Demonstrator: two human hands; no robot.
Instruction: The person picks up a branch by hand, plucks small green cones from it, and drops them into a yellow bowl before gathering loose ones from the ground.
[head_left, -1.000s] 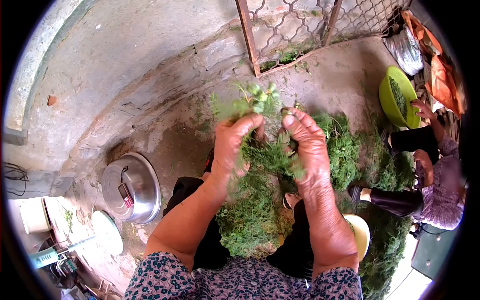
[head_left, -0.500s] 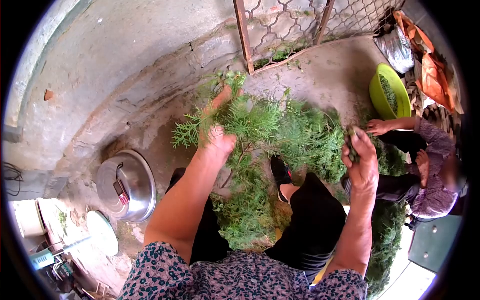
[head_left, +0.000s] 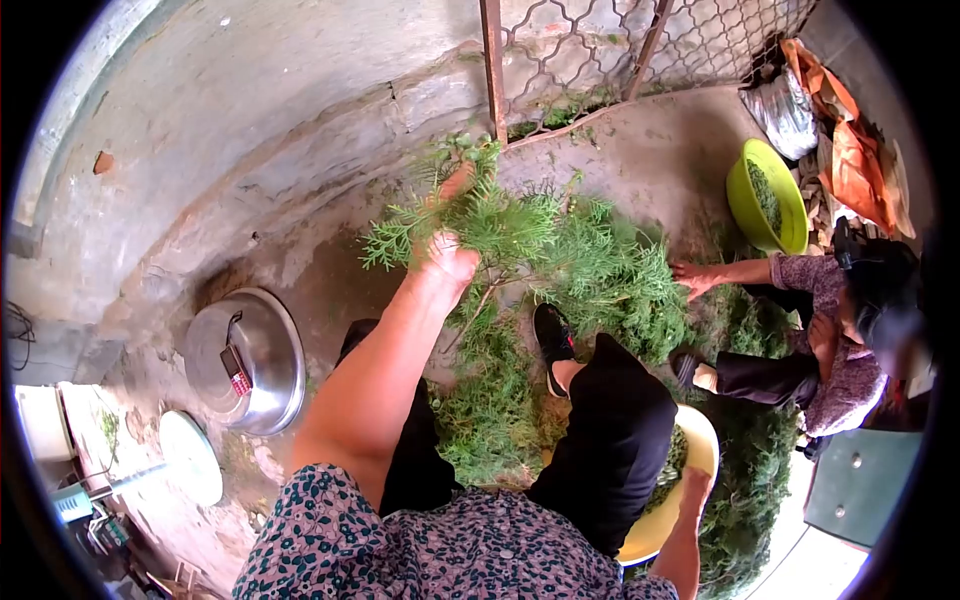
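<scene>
My left hand [head_left: 445, 262] is closed around a leafy evergreen branch [head_left: 500, 225], whose flat green sprays fan out past the fingers and partly cover them. The branch's thin brown stem runs down toward the cut greenery [head_left: 485, 410] between my legs. At my right side, my right hand [head_left: 692, 490] reaches down at a yellow basin [head_left: 708, 440] beside my thigh. Small green pieces [head_left: 672, 468] lie in that basin, partly hidden by my leg. The fingers of this hand do not show clearly, nor whether they hold anything.
A co-worker [head_left: 830, 330] sits at the right, one hand touching the branch pile [head_left: 630, 290]. Behind stands a yellow-green basin [head_left: 735, 190] of green pieces. An upturned metal basin [head_left: 285, 340] with a phone-like device [head_left: 236, 370] on it is at left. A metal lattice [head_left: 570, 60] leans on the wall.
My right hand, which was raised beside the branches with small green pieces in it, has dropped to the yellow basin. My left hand keeps the branch. The co-worker has leaned toward the pile.
</scene>
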